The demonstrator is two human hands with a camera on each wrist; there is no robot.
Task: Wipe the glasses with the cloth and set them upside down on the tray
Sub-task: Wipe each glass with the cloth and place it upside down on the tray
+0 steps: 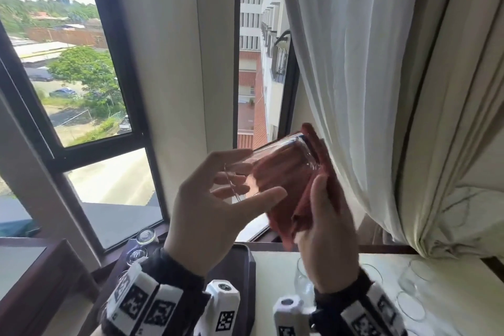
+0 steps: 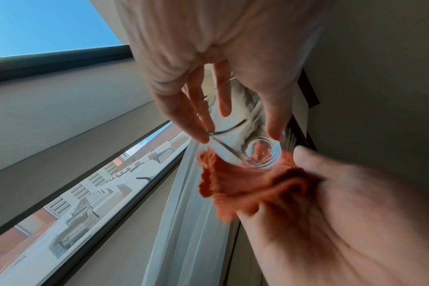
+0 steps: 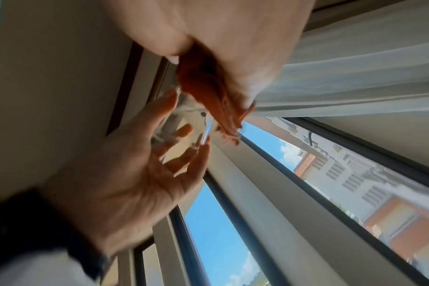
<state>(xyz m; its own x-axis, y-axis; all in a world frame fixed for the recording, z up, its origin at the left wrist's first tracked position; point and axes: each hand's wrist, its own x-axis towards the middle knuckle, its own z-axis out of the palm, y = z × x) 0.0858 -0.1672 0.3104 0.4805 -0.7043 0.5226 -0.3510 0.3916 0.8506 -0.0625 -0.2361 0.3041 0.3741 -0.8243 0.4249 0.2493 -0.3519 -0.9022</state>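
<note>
A clear glass [image 1: 289, 161] is held up in front of the window, tilted on its side with its base toward the upper right. My left hand [image 1: 240, 183] holds it at the open rim with spread fingertips and thumb. My right hand [image 1: 327, 226] grips a red cloth [image 1: 283, 215] wrapped round the base end of the glass. The left wrist view looks down the glass [image 2: 262, 152] to its base, with the cloth [image 2: 245, 183] bunched under it. The dark tray [image 1: 245, 262] lies below my hands, mostly hidden by them.
Two glasses [image 1: 146, 236] stand upside down at the tray's far left. Several upright glasses [image 1: 417, 273] stand on the pale table at the right. A white curtain [image 1: 381, 90] hangs close on the right, and the window frame [image 1: 131, 90] is behind.
</note>
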